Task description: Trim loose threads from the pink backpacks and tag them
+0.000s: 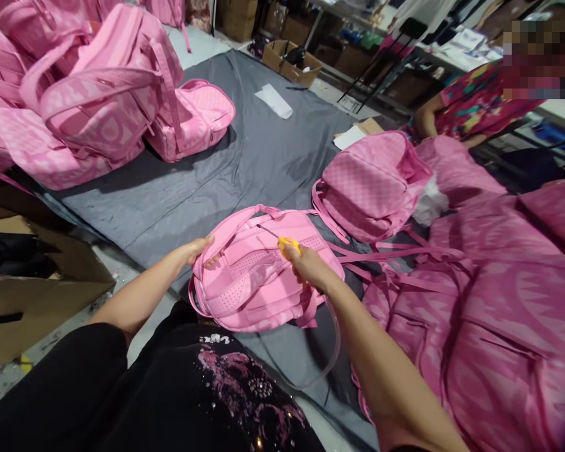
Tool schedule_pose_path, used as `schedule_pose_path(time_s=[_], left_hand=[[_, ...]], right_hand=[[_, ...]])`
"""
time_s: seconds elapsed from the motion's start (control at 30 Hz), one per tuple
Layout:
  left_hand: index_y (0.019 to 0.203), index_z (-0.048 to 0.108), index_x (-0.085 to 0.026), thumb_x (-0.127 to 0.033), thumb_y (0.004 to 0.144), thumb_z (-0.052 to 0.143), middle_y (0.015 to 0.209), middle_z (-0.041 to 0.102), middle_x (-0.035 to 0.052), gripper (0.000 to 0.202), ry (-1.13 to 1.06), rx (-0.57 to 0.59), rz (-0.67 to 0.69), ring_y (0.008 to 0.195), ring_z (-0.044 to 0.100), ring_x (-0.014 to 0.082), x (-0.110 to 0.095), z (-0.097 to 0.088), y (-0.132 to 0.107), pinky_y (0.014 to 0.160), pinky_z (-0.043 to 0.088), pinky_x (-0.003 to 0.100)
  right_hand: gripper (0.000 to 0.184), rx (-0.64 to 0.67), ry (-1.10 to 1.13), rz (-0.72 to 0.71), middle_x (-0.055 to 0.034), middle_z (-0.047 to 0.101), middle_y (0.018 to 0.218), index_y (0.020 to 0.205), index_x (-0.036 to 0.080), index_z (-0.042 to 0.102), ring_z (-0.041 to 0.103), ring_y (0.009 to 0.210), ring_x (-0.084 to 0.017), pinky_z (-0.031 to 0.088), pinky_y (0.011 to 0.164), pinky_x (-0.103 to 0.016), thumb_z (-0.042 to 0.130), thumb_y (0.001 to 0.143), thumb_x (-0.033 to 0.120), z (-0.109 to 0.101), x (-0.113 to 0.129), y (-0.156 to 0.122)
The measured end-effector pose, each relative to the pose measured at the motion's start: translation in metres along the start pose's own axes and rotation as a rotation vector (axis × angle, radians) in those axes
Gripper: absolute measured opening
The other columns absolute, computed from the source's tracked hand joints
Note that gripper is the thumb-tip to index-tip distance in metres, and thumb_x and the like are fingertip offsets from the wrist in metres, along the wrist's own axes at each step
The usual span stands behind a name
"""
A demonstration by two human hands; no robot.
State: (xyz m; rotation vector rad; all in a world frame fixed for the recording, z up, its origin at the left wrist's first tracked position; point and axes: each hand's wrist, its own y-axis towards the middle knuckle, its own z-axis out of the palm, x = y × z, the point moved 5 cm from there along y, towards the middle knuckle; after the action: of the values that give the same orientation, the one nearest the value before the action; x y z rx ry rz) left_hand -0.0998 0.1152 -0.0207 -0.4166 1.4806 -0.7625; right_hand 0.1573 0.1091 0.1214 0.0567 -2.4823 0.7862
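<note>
A pink backpack (263, 276) lies on the grey cloth in front of me, its padded back panel and shoulder straps facing up. My left hand (202, 251) grips its left edge near the top, with the fingertips partly hidden by the fabric. In my right hand (306, 263) is a yellow air blow gun (288, 246), fingers wrapped around it. Its thin dark nozzle points up and left over the upper part of the panel. A clear hose (335, 351) curves down from beneath my right hand toward my body.
Pink backpacks are heaped at the left (108, 107) and right (513, 301). Another backpack (367, 182) stands just beyond mine. A white paper (274, 100) lies on the grey cloth (263, 163). Cardboard boxes (42, 314) sit at lower left. A person in a patterned top (484, 103) is at right.
</note>
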Motion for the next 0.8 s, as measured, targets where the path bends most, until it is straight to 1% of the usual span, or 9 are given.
schedule_pose_path(time_s=[0.07, 0.13, 0.23, 0.3, 0.4, 0.43, 0.57, 0.7, 0.8], left_hand=[[0.120, 0.061, -0.007, -0.066, 0.094, 0.013, 0.072, 0.068, 0.0116, 0.080, 0.103, -0.012, 0.015, 0.060, 0.062, 0.0190, 0.000, 0.010, -0.005, 0.063, 0.053, 0.032], [0.135, 0.051, -0.013, -0.064, 0.096, 0.016, 0.093, 0.069, 0.0124, 0.074, 0.335, -0.123, 0.191, 0.078, 0.065, 0.0212, -0.004, 0.024, -0.012, 0.075, 0.053, 0.035], [0.147, 0.039, -0.027, -0.051, 0.098, 0.033, 0.128, 0.056, 0.0134, 0.055, 0.818, -0.387, 0.509, 0.116, 0.056, 0.0278, -0.008, 0.047, -0.024, 0.097, 0.044, 0.044], [0.147, 0.042, -0.031, -0.040, 0.097, 0.042, 0.135, 0.049, 0.0151, 0.050, 1.062, -0.481, 0.580, 0.125, 0.047, 0.0315, -0.003, 0.058, -0.027, 0.102, 0.039, 0.048], [0.143, 0.048, -0.032, -0.032, 0.095, 0.047, 0.141, 0.044, 0.0163, 0.048, 1.194, -0.475, 0.639, 0.131, 0.041, 0.0337, 0.002, 0.065, -0.029, 0.104, 0.036, 0.050], [0.142, 0.048, -0.031, -0.032, 0.095, 0.046, 0.147, 0.039, 0.0164, 0.047, 1.198, -0.480, 0.666, 0.135, 0.037, 0.0348, 0.002, 0.067, -0.033, 0.107, 0.034, 0.052], [0.151, 0.034, -0.025, -0.041, 0.095, 0.048, 0.161, 0.019, 0.0162, 0.060, 1.204, -0.406, 0.772, 0.142, 0.027, 0.0372, 0.012, 0.098, -0.054, 0.111, 0.028, 0.055], [0.154, 0.025, -0.018, -0.040, 0.077, 0.074, 0.161, 0.016, 0.0222, 0.094, 1.390, -0.209, 0.723, 0.144, 0.023, 0.0420, 0.041, 0.149, -0.057, 0.112, 0.028, 0.057], [0.149, 0.034, -0.012, -0.019, 0.079, 0.067, 0.158, 0.024, 0.0237, 0.077, 1.331, -0.231, 0.612, 0.145, 0.025, 0.0405, 0.051, 0.157, -0.044, 0.112, 0.030, 0.058]], right_hand=[[0.051, 0.132, -0.018, -0.057, 0.0021, 0.055, 0.054, 0.104, 0.015, 0.059, 0.052, 0.043, -0.013, 0.039, 0.044, -0.021, 0.036, 0.096, 0.059, 0.003, 0.010, -0.004], [0.051, 0.182, -0.054, -0.083, 0.0007, 0.056, 0.056, 0.098, 0.015, 0.061, 0.052, 0.044, -0.012, 0.040, 0.046, -0.022, 0.037, 0.096, 0.060, -0.003, 0.014, -0.009], [0.054, -0.148, -0.138, 0.086, -0.0004, 0.055, 0.053, 0.102, 0.014, 0.060, 0.054, 0.044, -0.015, 0.039, 0.048, -0.024, 0.030, 0.098, 0.059, -0.033, 0.000, -0.018], [0.054, -0.117, -0.144, 0.151, -0.0008, 0.056, 0.051, 0.107, 0.014, 0.059, 0.054, 0.042, -0.016, 0.039, 0.048, -0.025, 0.032, 0.097, 0.060, -0.036, -0.012, -0.027], [0.054, 0.294, -0.110, 0.147, -0.0004, 0.055, 0.049, 0.106, 0.014, 0.059, 0.052, 0.040, -0.016, 0.040, 0.047, -0.026, 0.036, 0.095, 0.062, -0.019, -0.030, -0.044], [0.055, 0.299, -0.135, 0.174, -0.0007, 0.055, 0.049, 0.105, 0.014, 0.059, 0.052, 0.040, -0.017, 0.041, 0.047, -0.027, 0.035, 0.095, 0.062, -0.022, -0.037, -0.049], [0.052, -0.159, -0.345, 0.386, -0.0041, 0.059, 0.055, 0.110, 0.012, 0.059, 0.059, 0.048, -0.019, 0.043, 0.054, -0.028, 0.030, 0.099, 0.054, -0.060, -0.071, -0.068], [0.056, 0.142, -0.148, 0.290, -0.0040, 0.060, 0.053, 0.102, 0.016, 0.062, 0.059, 0.046, -0.019, 0.043, 0.053, -0.029, 0.034, 0.094, 0.063, -0.038, -0.094, -0.089], [0.053, -0.054, -0.163, 0.335, -0.0031, 0.060, 0.053, 0.108, 0.017, 0.063, 0.060, 0.047, -0.020, 0.044, 0.055, -0.029, 0.034, 0.095, 0.059, -0.037, -0.116, -0.103]])
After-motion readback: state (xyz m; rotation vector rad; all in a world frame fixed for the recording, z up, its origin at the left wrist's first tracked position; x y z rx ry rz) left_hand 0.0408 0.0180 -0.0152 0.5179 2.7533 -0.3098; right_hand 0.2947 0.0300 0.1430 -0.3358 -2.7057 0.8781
